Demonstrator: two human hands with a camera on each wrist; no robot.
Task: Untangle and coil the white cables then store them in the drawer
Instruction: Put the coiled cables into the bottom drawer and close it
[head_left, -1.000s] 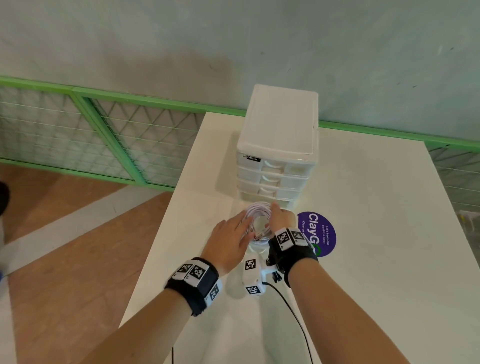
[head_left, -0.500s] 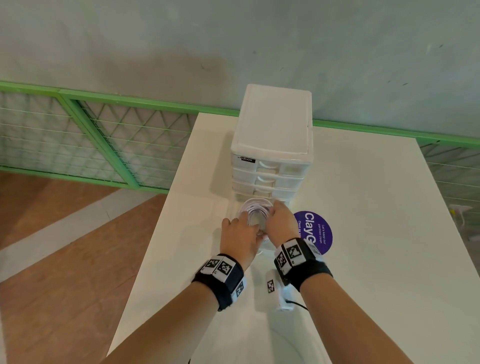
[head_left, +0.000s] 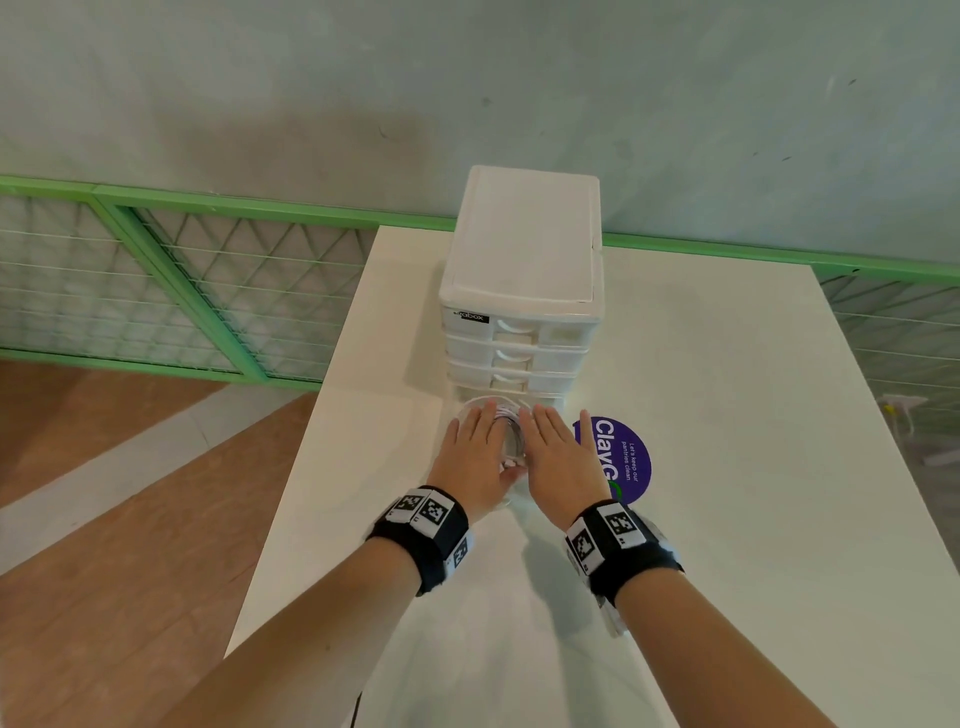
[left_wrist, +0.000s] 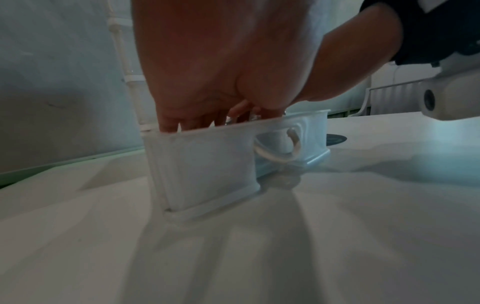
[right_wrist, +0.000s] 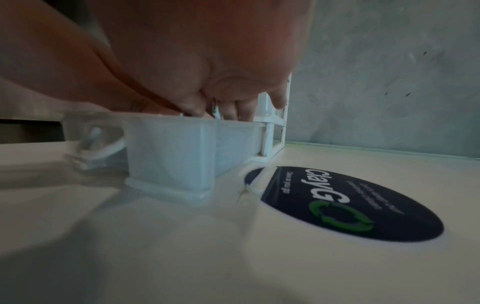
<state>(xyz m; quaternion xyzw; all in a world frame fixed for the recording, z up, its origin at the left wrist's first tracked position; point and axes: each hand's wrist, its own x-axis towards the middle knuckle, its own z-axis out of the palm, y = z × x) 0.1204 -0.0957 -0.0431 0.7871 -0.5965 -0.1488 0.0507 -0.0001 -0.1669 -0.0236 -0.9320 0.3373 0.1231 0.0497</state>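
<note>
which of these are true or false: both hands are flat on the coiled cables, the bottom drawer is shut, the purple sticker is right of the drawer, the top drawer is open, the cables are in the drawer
1. Both hands lie flat on the cables: true; left hand and right hand press down with straight fingers.
2. The bottom drawer is shut: false; it is pulled out onto the table.
3. The sticker lies right of the drawer: true.
4. The top drawer is open: false; it is closed.
5. The cables are in the drawer: true.
</note>
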